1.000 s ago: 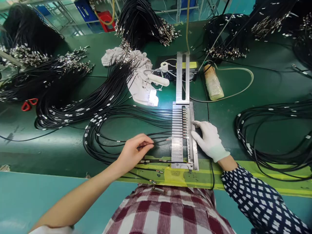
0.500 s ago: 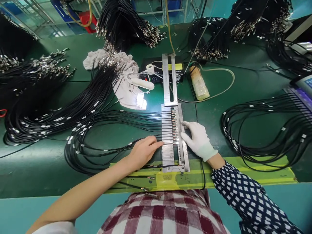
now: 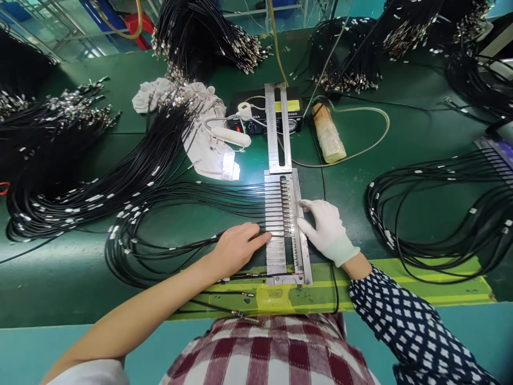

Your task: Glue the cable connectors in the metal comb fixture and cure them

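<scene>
The black box (image 3: 257, 115) reads "82A" and "DONG" on its front, with its smaller lettering illegible.

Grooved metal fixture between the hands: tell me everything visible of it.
The grooved metal fixture is silvery and lies flat on the green table, near end over yellow tape. Crosswise grooves fill its left strip; a long slot and bar run beside it. Black cables lie across the upper part, plus one at the near end; grooves between are bare. The left hand reaches onto the left strip; the gloved right hand touches the bar.
</scene>
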A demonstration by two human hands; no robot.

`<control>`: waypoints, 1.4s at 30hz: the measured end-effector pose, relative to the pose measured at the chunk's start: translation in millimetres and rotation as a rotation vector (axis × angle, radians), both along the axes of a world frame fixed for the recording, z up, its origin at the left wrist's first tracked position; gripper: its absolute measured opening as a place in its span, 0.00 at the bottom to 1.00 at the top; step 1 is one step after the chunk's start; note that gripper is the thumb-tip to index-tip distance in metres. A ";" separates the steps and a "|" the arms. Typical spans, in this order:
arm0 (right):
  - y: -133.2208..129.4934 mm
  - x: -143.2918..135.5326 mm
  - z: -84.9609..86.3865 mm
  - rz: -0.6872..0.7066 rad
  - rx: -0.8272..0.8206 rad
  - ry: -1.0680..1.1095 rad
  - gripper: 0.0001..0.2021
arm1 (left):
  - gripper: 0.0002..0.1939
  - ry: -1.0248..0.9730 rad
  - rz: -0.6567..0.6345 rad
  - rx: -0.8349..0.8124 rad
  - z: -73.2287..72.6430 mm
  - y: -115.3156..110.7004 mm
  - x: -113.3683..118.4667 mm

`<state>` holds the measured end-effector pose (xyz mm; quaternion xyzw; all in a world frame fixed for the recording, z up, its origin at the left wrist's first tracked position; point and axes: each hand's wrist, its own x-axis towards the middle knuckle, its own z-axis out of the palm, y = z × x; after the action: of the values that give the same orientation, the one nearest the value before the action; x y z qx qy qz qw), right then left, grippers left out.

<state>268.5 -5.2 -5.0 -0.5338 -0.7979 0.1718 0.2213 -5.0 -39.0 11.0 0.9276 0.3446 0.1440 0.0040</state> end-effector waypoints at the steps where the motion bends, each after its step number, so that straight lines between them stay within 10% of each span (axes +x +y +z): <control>1: 0.1 0.1 -0.1 0.000 -0.001 0.000 0.19 | 0.16 0.010 -0.002 0.014 0.4 0.0 0.5; 16: 1.5 0.3 -0.2 0.011 -0.006 0.009 0.18 | 0.20 -0.051 0.071 -0.048 -14.8 -12.2 -3.6; 29: 4.9 2.5 -1.0 0.038 0.064 0.014 0.20 | 0.02 0.000 0.164 -0.837 42.7 -39.6 -37.2; 42: 4.4 1.6 -3.1 0.025 0.044 0.009 0.21 | 0.10 -0.488 0.557 -1.223 24.1 -44.2 -61.8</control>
<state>270.1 -0.8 -8.1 -0.5179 -0.8070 0.1596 0.2344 -66.8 -83.3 35.1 0.5783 0.5769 0.1239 0.5634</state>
